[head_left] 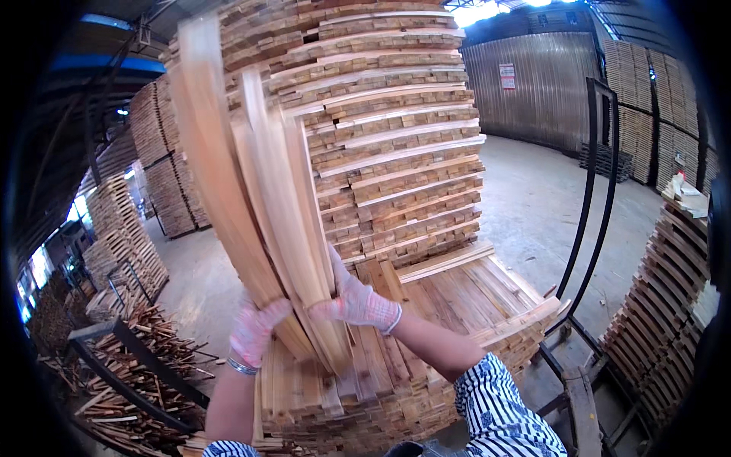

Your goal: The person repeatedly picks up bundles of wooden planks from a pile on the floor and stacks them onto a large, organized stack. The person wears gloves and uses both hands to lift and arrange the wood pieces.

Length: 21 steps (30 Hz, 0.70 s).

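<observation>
Several long wooden boards (282, 198) stand upright in a loose bundle in front of me, their upper ends smeared by motion. My left hand (256, 331), in a pale pinkish work glove, is closed round the bundle's left edge near its lower end. On the opposite edge, my right hand (356, 301), gloved alike, grips the boards with the thumb across their near face. The lower ends of the boards meet a low stack of planks (442, 301) beneath; whether they rest on it I cannot tell. Behind rises a tall stack of layered boards (411, 160).
A black metal frame (590, 190) stands at the right, beside a curved-looking board stack (651, 282). Scrap wood sticks (145, 373) lie heaped at the lower left, behind a dark metal bar (152, 373). More board stacks (164, 160) line the far left, and a corrugated metal wall (533, 91) stands behind.
</observation>
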### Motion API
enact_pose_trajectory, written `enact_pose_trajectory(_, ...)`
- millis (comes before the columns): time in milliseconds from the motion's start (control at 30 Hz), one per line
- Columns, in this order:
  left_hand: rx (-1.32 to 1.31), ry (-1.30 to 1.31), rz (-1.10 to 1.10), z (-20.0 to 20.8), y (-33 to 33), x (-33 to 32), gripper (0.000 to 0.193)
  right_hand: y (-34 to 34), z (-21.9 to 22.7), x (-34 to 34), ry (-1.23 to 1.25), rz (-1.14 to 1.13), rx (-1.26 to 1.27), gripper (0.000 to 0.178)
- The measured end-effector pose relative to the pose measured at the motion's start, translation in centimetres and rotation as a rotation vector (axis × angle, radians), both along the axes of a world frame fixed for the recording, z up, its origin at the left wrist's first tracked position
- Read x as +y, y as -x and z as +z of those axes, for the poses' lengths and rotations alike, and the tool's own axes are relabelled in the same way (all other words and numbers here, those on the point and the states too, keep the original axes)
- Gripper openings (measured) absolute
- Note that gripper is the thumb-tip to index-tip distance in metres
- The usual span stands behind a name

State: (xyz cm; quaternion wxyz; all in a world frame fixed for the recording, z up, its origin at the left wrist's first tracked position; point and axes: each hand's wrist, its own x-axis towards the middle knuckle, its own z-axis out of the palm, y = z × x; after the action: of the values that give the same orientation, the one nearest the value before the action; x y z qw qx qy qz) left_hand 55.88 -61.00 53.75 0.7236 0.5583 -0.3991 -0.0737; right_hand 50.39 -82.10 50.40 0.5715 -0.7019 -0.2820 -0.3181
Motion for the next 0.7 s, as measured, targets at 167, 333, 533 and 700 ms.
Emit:
enact_pose_trajectory(167, 0.019, -0.056, -0.127, -6.6, -7.3, -2.0, 0.079, -3.8, -2.8, -0.3, -0.144, -0.023, 0.089, 0.130)
enact_pose_trajectory(333, 0.177, -0.089, -0.091, -7.9, -9.3, -4.5, 0.076, -6.5, -5.2, -0.9, -0.275, -0.147, -0.009, 0.117)
enact_pose_trajectory(533, 0.396, -0.140, -0.102, -4.3, -7.3, -8.0, 0.058, -3.6, -0.6, -5.9, -0.307, -0.227, 0.269, 0.095)
enact_pose_trajectory(700, 0.544, -0.240, -0.079, -3.4, 1.1, -12.8, 0.052, 3.1, -1.9, -10.1, -0.554, -0.112, 0.569, 0.094)
